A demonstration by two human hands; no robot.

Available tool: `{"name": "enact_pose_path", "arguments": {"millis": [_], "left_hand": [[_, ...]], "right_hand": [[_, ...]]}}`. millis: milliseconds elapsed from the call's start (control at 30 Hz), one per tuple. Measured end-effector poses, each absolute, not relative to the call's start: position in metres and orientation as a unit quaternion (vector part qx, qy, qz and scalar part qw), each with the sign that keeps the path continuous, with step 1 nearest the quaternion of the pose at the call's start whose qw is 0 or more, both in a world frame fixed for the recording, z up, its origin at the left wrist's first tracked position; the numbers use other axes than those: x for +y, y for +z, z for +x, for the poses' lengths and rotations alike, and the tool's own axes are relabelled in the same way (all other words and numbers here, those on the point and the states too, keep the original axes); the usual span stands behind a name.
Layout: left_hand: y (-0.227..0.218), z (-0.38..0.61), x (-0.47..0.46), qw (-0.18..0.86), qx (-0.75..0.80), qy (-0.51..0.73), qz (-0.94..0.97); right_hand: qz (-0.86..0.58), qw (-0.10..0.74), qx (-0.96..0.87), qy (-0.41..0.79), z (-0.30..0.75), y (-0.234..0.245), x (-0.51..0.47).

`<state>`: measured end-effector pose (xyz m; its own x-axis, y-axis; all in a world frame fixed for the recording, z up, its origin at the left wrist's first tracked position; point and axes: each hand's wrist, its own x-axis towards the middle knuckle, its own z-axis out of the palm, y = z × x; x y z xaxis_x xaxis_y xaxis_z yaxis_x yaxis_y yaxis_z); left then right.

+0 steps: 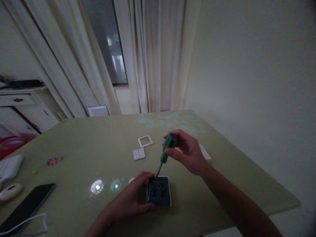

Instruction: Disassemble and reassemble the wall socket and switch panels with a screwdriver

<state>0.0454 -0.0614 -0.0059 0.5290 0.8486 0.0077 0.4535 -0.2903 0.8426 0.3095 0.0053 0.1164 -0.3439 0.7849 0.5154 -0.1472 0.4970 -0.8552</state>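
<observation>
A dark square switch module (159, 191) with a pale rim lies on the green table (103, 141) near its front edge. My left hand (129, 199) grips its left side, fingers curled round the edge. My right hand (189, 151) is closed on a green-handled screwdriver (167, 149), which tilts down to the left. Its tip meets the module's upper left corner. A white square frame (145, 141) and two white rocker plates (139, 153) lie just beyond. Another white part (205, 153) shows behind my right hand.
A black phone (27, 207) with a white cable (29, 223) lies at the front left, beside white devices (10, 166). Small coloured bits (53, 160) sit left of centre. Curtains, a window and a white cabinet (22, 108) stand behind; a wall runs along the right.
</observation>
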Motion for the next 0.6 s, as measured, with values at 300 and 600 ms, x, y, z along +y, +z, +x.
{"name": "enact_pose_path", "arguments": {"millis": [300, 600], "left_hand": [[0.031, 0.083, -0.044, 0.320, 0.384, 0.167, 0.850], [0.030, 0.094, -0.044, 0.351, 0.377, 0.162, 0.841]], "right_hand": [[-0.426, 0.442, -0.485, 0.623, 0.325, 0.031, 0.025], [-0.439, 0.217, -0.593, 0.639, 0.335, 0.013, 0.023]]}}
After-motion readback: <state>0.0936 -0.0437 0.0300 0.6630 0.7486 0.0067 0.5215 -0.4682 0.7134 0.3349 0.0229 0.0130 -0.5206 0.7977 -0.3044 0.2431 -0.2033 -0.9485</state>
